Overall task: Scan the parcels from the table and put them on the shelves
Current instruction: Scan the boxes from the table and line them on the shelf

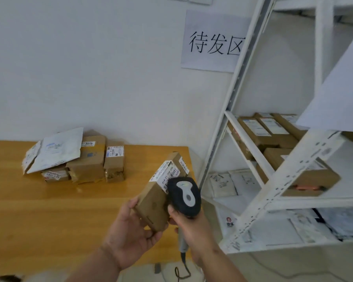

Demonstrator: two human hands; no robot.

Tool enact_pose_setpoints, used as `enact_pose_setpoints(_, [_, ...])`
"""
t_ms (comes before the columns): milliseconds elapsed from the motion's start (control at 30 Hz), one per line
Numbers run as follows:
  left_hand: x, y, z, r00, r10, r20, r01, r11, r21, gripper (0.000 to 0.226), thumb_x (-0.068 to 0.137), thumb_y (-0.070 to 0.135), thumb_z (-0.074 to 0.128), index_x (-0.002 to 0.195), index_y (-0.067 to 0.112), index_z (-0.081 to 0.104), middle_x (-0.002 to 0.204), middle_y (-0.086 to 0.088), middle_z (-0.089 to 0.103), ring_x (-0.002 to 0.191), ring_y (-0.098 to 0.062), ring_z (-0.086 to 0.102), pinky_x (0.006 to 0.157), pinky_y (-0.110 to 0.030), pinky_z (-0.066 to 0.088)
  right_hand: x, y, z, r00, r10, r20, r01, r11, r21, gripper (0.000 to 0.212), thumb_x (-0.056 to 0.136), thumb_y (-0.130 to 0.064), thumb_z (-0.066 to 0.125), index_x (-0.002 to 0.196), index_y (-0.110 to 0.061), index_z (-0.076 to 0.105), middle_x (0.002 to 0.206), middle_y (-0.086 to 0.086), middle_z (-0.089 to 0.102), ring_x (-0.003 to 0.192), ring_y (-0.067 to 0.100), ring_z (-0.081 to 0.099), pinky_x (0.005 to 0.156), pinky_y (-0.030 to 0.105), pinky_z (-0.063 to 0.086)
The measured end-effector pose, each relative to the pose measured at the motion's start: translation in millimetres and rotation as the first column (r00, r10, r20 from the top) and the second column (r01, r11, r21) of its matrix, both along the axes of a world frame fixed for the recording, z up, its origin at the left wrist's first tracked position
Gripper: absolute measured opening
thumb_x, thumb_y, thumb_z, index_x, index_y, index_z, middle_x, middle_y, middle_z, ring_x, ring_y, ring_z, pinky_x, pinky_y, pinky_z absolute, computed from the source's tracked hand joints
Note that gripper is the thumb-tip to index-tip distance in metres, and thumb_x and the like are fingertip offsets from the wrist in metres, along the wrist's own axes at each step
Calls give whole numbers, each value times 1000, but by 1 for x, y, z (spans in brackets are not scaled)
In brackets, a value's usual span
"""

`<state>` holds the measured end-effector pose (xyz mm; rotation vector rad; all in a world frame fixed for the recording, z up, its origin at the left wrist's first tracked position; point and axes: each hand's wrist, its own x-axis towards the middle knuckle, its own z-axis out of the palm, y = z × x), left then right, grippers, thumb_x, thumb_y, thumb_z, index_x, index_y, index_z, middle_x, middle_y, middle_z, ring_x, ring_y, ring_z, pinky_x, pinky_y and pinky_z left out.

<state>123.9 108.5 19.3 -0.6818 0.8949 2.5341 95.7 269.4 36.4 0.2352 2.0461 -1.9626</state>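
My left hand (128,231) grips a long brown cardboard parcel (153,202) from below, its white barcode label (165,173) facing up. My right hand (194,228) holds a black and grey barcode scanner (184,195) by its handle, the head right over the label's near end. Both are above the right end of the wooden table (49,210). A pile of brown boxes (96,159) and white mailer bags (57,151) lies at the table's back, against the wall. The white metal shelves (259,169) stand to the right.
The shelves hold several brown boxes (269,131) on the middle level and white mailer bags (232,182) lower down. A paper sign (214,41) hangs on the wall. The scanner's cable (181,269) hangs to the floor by the table's right edge.
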Motion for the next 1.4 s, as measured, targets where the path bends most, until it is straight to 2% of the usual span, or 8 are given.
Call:
enact_pose_setpoints(133, [24,34,-2,991,-127,-32,130,987,96,65,75,55,54,128,17,63,109,-16,67,99,-40,60,75,-38,49,31,35,0,988,-153,-36,149,984,-102,35,79,-7,82,101,-30,68,99,-10,77,98,12,71,90,38,57])
enact_pose_setpoints(233, [33,64,7,964,-243,-105,254,961,109,69,69,53,63,128,17,65,119,-20,65,105,-41,59,76,-40,49,43,69,-1,972,-233,-35,228,968,-110,37,77,-5,83,100,-28,68,105,-5,75,99,10,68,91,38,57])
enact_pose_setpoints(367, [37,110,19,908,-371,-197,390,918,71,87,46,42,90,125,12,69,121,-19,63,111,-42,57,83,-47,49,52,122,0,959,-274,-78,259,952,-163,41,78,5,78,113,-14,69,103,-2,76,93,6,71,70,18,55])
enact_pose_setpoints(467, [34,155,21,880,-432,-199,451,891,58,83,59,38,80,134,10,61,130,-21,56,113,-42,56,92,-57,45,58,170,2,960,-258,-112,243,961,-131,35,76,-9,83,107,-21,73,101,-8,78,101,10,70,75,21,51])
enact_pose_setpoints(567, [28,216,22,880,-449,-157,457,889,20,61,71,33,69,126,7,67,128,-20,62,111,-38,62,93,-57,45,61,235,4,953,-287,-98,270,950,-159,34,79,1,78,108,-18,72,103,-3,78,99,14,70,73,23,52])
enact_pose_setpoints(900, [1,409,35,943,-319,-89,315,947,-57,37,92,17,56,127,7,63,109,-19,67,83,-28,63,66,-37,62,48,441,7,923,-381,-51,370,917,-147,52,61,-14,77,112,-15,69,104,8,76,100,27,67,81,40,52])
enact_pose_setpoints(1100, [-37,453,38,915,-383,-122,288,836,-468,30,98,16,59,125,28,63,100,-10,72,85,-24,62,68,-33,54,14,493,-2,868,-495,-36,486,863,-135,33,81,-1,74,110,-16,70,107,8,75,106,31,66,98,55,50])
enact_pose_setpoints(1400, [-97,493,40,837,-510,-195,129,532,-837,36,97,19,61,130,32,58,102,-2,66,86,-16,62,73,-25,48,-48,543,6,830,-554,-71,544,831,-121,26,85,-2,71,107,-15,68,106,10,72,102,31,65,91,50,53])
